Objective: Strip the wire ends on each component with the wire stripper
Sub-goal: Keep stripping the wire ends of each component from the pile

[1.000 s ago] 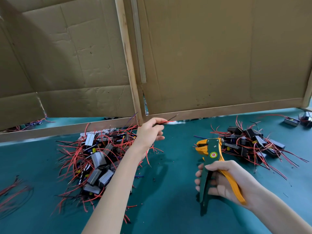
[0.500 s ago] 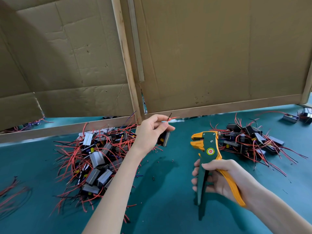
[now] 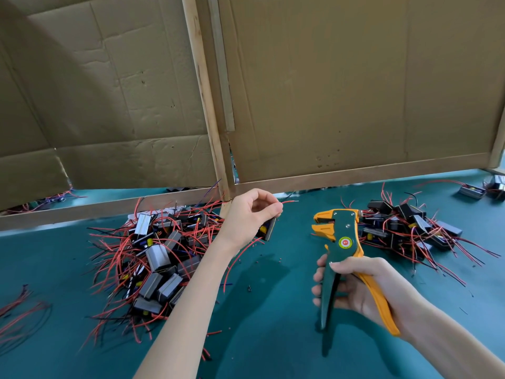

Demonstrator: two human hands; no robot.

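My left hand [image 3: 250, 214] is raised above the green table and pinches the red wire [image 3: 289, 201] of a small black component [image 3: 269, 228] that hangs under its fingers. The wire's bare tip points right. To its right my right hand [image 3: 358, 285] grips the handles of a green and orange wire stripper [image 3: 338, 242], jaws up and facing left, a short gap from the wire tip. A large pile of components with red and black wires [image 3: 158, 258] lies left of my left forearm. A smaller pile [image 3: 410, 228] lies right of the stripper.
A cardboard wall on a wooden frame [image 3: 355, 176] stands along the back of the green table [image 3: 267, 337]. Loose red wires [image 3: 19, 313] lie at the left edge. Two more components [image 3: 475, 190] sit at the far right. Tiny insulation bits [image 3: 250, 288] dot the mat.
My left hand has turned the component and now pinches one red wire with its end pointing right. The stripper in my right hand has stayed near the same spot.
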